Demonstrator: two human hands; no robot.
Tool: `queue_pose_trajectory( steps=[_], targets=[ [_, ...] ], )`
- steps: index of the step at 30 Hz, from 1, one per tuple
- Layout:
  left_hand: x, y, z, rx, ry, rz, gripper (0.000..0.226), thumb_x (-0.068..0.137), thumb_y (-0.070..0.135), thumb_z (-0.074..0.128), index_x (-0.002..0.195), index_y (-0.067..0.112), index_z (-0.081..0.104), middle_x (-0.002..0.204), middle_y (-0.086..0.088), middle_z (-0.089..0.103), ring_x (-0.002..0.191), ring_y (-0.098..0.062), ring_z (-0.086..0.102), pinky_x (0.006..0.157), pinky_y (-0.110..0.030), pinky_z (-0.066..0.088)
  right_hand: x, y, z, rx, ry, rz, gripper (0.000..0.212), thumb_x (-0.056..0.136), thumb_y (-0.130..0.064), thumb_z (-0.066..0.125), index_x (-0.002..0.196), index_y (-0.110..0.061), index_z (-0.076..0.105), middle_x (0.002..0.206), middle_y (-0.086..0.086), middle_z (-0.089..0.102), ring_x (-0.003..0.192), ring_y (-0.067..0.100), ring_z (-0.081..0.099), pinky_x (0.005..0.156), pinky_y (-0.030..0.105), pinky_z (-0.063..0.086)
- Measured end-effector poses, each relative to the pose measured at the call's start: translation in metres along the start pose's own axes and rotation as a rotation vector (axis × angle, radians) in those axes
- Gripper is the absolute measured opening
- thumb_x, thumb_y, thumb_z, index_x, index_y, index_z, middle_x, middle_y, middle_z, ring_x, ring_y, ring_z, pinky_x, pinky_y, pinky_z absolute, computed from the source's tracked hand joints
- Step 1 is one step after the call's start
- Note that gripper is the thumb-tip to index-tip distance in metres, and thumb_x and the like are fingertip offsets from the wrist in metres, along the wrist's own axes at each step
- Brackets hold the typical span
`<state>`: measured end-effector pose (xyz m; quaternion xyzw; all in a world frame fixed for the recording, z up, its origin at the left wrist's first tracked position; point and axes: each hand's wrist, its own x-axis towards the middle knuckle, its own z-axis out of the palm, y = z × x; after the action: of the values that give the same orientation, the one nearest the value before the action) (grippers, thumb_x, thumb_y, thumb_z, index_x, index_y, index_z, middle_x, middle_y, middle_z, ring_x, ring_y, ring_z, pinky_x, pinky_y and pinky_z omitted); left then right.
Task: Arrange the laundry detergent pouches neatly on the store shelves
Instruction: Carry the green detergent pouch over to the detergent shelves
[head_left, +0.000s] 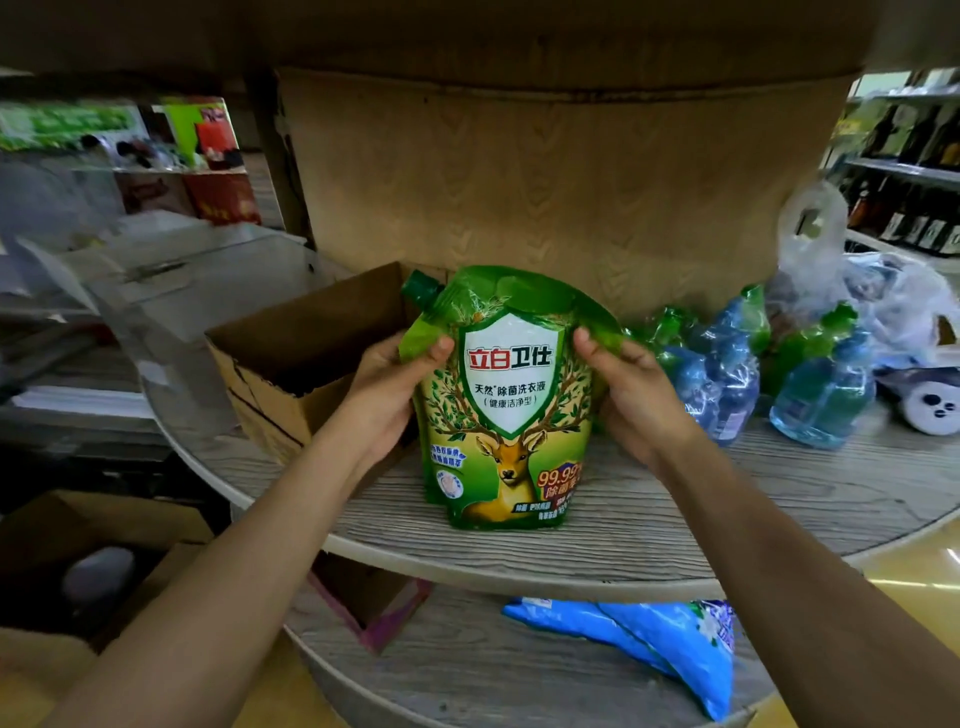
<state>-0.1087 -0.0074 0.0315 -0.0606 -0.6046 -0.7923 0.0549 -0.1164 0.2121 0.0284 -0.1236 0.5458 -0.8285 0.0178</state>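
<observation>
A green pouch (506, 400) is stood upright on the round shelf (649, 525), long axis vertical, spout at upper left, its front turned to the camera. "立白卫仕" is printed on its shield; lower text is seemingly "99.99%". It is gripped at both edges by the left hand (387, 389) and right hand (631, 395).

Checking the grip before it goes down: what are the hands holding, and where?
Both the left hand and right hand grip the green pouch by its upper side edges.

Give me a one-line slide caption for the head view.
Both hands, left hand and right hand, stand a green detergent pouch upright on the round shelf.
</observation>
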Motion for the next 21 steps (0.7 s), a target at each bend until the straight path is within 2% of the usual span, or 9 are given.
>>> queue_pose_trajectory(
  steps=[4, 7, 10, 13, 14, 16, 18, 21],
  targets=[
    [0.004, 0.016, 0.005, 0.029, 0.035, 0.042, 0.024, 0.076, 0.03, 0.066, 0.088, 0.009, 0.071, 0.083, -0.002, 0.077, 0.079, -0.013, 0.072, 0.075, -0.028, 0.057, 0.008, -0.014, 0.007, -0.028, 0.007, -0.018, 0.023, 0.083, -0.032, 0.062, 0.091, -0.013, 0.072, 0.093, 0.005, 0.077, 0.089, 0.017, 0.073, 0.087, 0.035, 0.057],
    [0.007, 0.018, 0.008, 0.061, 0.069, 0.031, 0.02, 0.088, 0.026, 0.062, 0.084, 0.009, 0.072, 0.08, -0.002, 0.077, 0.076, -0.012, 0.073, 0.071, -0.024, 0.058, 0.012, -0.015, 0.007, -0.035, 0.029, -0.006, 0.024, 0.092, -0.03, 0.059, 0.094, -0.009, 0.071, 0.096, 0.008, 0.076, 0.091, 0.018, 0.073, 0.09, 0.036, 0.056],
    [0.004, 0.018, 0.006, 0.068, 0.043, 0.039, 0.024, 0.085, 0.03, 0.061, 0.075, 0.014, 0.076, 0.08, 0.0, 0.077, 0.076, -0.01, 0.073, 0.071, -0.024, 0.058, 0.012, -0.016, 0.003, -0.071, 0.006, -0.002, 0.029, 0.087, -0.033, 0.06, 0.097, -0.008, 0.07, 0.099, 0.009, 0.076, 0.094, 0.02, 0.072, 0.091, 0.035, 0.056],
    [-0.007, 0.005, 0.0, 0.06, -0.057, 0.032, 0.028, 0.072, 0.039, 0.066, 0.091, 0.021, 0.075, 0.095, 0.002, 0.076, 0.091, -0.01, 0.071, 0.077, -0.024, 0.056, 0.008, -0.008, -0.012, -0.089, -0.086, 0.04, 0.033, 0.075, -0.036, 0.068, 0.099, -0.013, 0.071, 0.102, 0.006, 0.075, 0.097, 0.018, 0.07, 0.092, 0.035, 0.054],
    [-0.012, -0.005, -0.006, 0.081, -0.087, 0.015, 0.038, 0.068, 0.042, 0.073, 0.1, 0.022, 0.072, 0.103, 0.001, 0.075, 0.098, -0.011, 0.07, 0.081, -0.024, 0.056, 0.005, -0.001, -0.021, -0.111, -0.122, 0.077, 0.038, 0.07, -0.037, 0.074, 0.101, -0.016, 0.071, 0.106, 0.004, 0.074, 0.102, 0.017, 0.069, 0.094, 0.035, 0.052],
    [-0.021, -0.025, -0.019, 0.165, -0.131, -0.056, 0.066, 0.057, 0.045, 0.085, 0.116, 0.024, 0.063, 0.116, 0.002, 0.071, 0.11, -0.013, 0.066, 0.091, -0.028, 0.053, -0.001, 0.016, -0.041, -0.192, -0.201, 0.191, 0.063, 0.06, -0.04, 0.087, 0.115, -0.018, 0.065, 0.119, 0.003, 0.07, 0.114, 0.018, 0.064, 0.099, 0.036, 0.049],
    [-0.03, -0.042, -0.03, 0.308, -0.188, -0.174, 0.078, 0.053, 0.038, 0.09, 0.123, 0.026, 0.057, 0.119, 0.004, 0.07, 0.113, -0.012, 0.064, 0.098, -0.033, 0.048, -0.009, 0.033, -0.057, -0.294, -0.29, 0.302, 0.078, 0.059, -0.03, 0.09, 0.128, -0.021, 0.056, 0.126, 0.001, 0.067, 0.12, 0.019, 0.061, 0.101, 0.036, 0.048],
    [-0.039, -0.062, -0.039, 0.539, -0.304, -0.317, 0.073, 0.062, 0.012, 0.087, 0.122, 0.031, 0.05, 0.116, 0.014, 0.066, 0.107, 0.003, 0.061, 0.1, -0.024, 0.046, -0.019, 0.053, -0.059, -0.521, -0.354, 0.377, 0.092, 0.062, -0.014, 0.087, 0.142, -0.024, 0.041, 0.131, -0.002, 0.063, 0.126, 0.018, 0.055, 0.107, 0.038, 0.044]
  ],
)
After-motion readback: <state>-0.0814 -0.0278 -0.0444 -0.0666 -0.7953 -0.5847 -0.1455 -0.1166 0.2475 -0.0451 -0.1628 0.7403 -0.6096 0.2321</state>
